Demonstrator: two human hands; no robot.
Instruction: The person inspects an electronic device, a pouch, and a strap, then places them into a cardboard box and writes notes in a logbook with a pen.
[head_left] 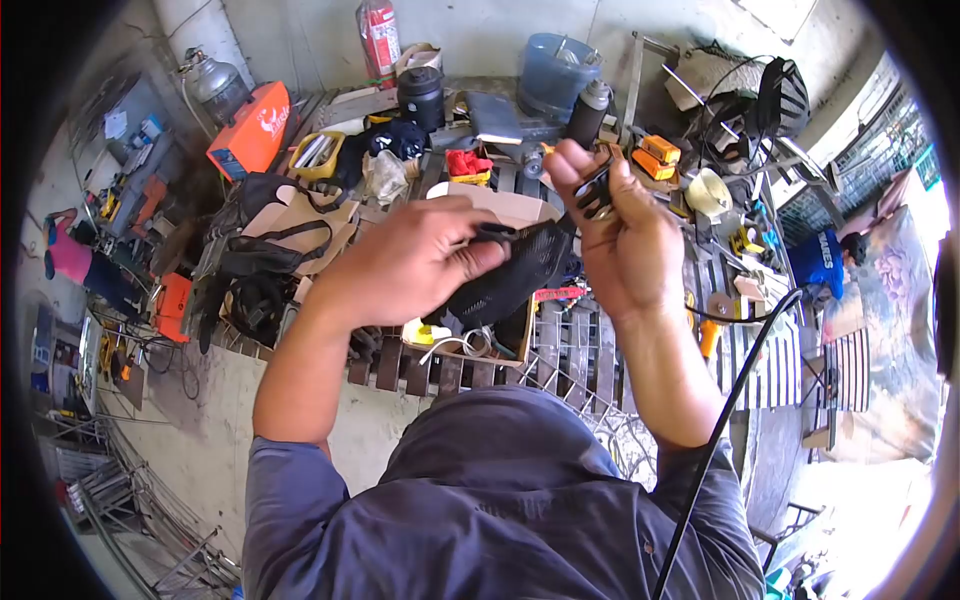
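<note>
A black mesh item (pixel 522 268), soft and pouch-like, hangs between my two hands above a cardboard box (pixel 536 207) on the workbench. My left hand (pixel 415 258) is closed, its thumb and fingers pinching the dark edge of the mesh. Palm turned up, my right hand (pixel 628 235) curls its fingers round a small shiny black piece (pixel 594 193) near the other end of the mesh; I cannot tell exactly what this piece is. Below the mesh, the box holds a pale cable (pixel 470 342) and something yellow.
The slatted metal bench (pixel 565 345) carries a black jar (pixel 421 98), a blue bucket (pixel 553 70), a bottle (pixel 588 112) and a tape roll (pixel 708 192). An orange machine (pixel 250 130) stands left. A black cable (pixel 735 395) crosses my right side. Other people are at far left and right.
</note>
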